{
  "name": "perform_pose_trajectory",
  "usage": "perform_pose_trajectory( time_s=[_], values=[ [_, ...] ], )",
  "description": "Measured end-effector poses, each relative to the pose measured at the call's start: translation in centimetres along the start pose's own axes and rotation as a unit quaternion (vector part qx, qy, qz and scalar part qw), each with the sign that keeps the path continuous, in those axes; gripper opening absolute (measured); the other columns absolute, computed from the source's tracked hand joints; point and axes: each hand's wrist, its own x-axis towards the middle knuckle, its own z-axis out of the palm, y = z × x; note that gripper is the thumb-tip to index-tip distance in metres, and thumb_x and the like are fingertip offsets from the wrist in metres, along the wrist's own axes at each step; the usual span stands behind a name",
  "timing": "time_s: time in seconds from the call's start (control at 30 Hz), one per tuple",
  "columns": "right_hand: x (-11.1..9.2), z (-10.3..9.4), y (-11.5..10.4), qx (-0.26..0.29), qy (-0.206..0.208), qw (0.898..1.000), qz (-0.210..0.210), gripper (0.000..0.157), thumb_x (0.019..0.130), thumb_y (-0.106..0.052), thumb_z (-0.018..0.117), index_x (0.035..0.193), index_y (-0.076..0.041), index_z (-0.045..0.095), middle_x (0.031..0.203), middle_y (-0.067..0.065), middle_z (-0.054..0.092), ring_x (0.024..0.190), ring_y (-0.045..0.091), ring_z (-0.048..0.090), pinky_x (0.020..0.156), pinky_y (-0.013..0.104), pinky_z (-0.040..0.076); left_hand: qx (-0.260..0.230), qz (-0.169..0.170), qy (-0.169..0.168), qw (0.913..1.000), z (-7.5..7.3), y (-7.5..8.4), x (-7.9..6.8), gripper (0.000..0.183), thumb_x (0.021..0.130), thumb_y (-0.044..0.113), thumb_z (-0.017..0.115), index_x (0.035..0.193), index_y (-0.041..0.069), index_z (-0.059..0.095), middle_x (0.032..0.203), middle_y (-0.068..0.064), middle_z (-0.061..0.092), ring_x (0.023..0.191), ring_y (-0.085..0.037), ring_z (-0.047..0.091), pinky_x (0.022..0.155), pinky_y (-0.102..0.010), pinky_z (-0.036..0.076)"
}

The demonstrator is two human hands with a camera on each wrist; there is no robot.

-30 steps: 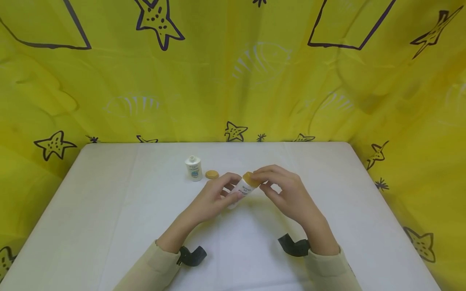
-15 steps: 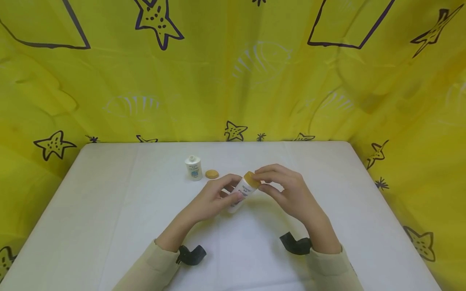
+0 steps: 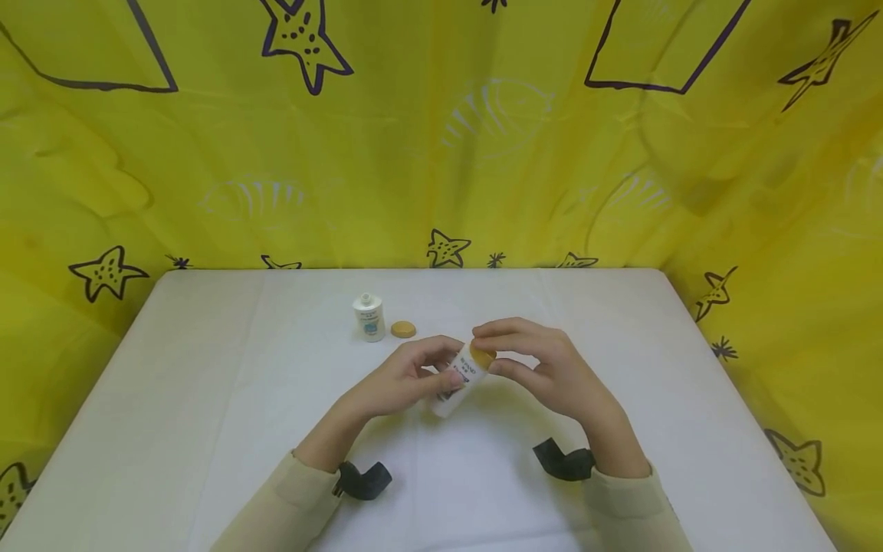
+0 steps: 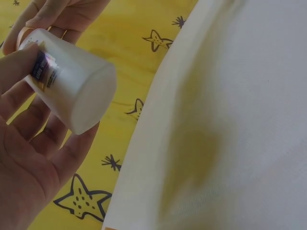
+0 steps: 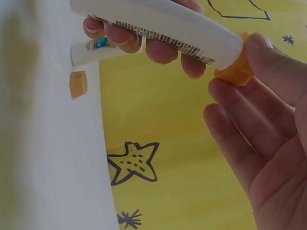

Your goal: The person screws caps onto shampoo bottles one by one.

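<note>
Tilted above the table, a white plastic bottle with printed text is gripped by my left hand, the thumb lying over its label. Its orange-yellow cap sits on the upper end, which leans to the right. My right hand pinches that cap between thumb and fingers. The right wrist view shows fine print along the bottle's back. Behind the left hand stands a second white bottle, upright, its narrow neck uncovered. A loose orange-yellow cap lies beside it on the table.
A white cloth covers the table. Yellow curtains printed with starfish and fish hang behind the table and along both sides. Each wrist carries a black mount.
The held bottle has come slightly lower and nearer, its cap end tipped a little. My right fingers have shifted over the cap. The standing bottle and loose cap stay in place.
</note>
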Motion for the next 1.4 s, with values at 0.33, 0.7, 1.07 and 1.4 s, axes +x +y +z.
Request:
perform_pose_trajectory(
  time_s=[0.33, 0.7, 1.07, 1.4],
  values=[
    [0.2, 0.2, 0.1, 0.009, 0.017, 1.0, -0.017, 0.04, 0.076, 0.003, 0.08, 0.112, -0.012, 0.072, 0.117, 0.004, 0.068, 0.112, 0.019, 0.063, 0.095, 0.023, 0.051, 0.034, 0.004, 0.04, 0.9986, 0.4, 0.0, 0.1, 0.03, 0.092, 0.015, 0.072, 0.122, 0.017, 0.066, 0.103, 0.0, 0.068, 0.083, -0.018, 0.063, 0.073, -0.034, 0.055],
    [0.5, 1.0, 0.2, -0.03, 0.061, 0.997, -0.041, 0.031, 0.078, -0.013, 0.081, 0.107, -0.012, 0.071, 0.106, 0.0, 0.067, 0.094, 0.014, 0.064, 0.088, 0.02, 0.052, 0.126, 0.006, 0.092, 0.9878, 1.1, 0.8, 0.1, 0.025, 0.093, 0.03, 0.072, 0.115, 0.022, 0.064, 0.103, 0.01, 0.069, 0.082, -0.01, 0.064, 0.069, -0.03, 0.056],
    [0.5, 1.9, -0.1, -0.073, 0.07, 0.995, 0.023, 0.033, 0.076, -0.008, 0.084, 0.105, -0.013, 0.07, 0.102, -0.003, 0.067, 0.092, 0.012, 0.062, 0.084, 0.021, 0.051, 0.208, 0.027, 0.128, 0.9693, 1.4, 0.8, 0.0, 0.023, 0.091, 0.032, 0.074, 0.108, 0.022, 0.062, 0.099, 0.014, 0.065, 0.085, -0.008, 0.061, 0.072, -0.027, 0.053],
    [0.5, 2.7, -0.3, -0.093, 0.088, 0.989, 0.071, 0.031, 0.076, -0.012, 0.084, 0.103, -0.015, 0.068, 0.096, -0.007, 0.065, 0.087, 0.008, 0.061, 0.072, 0.022, 0.05, 0.283, 0.028, 0.15, 0.947, 1.5, 0.7, -0.2, 0.024, 0.091, 0.035, 0.074, 0.105, 0.021, 0.061, 0.094, 0.014, 0.061, 0.08, -0.007, 0.054, 0.068, -0.025, 0.048]
  ],
)
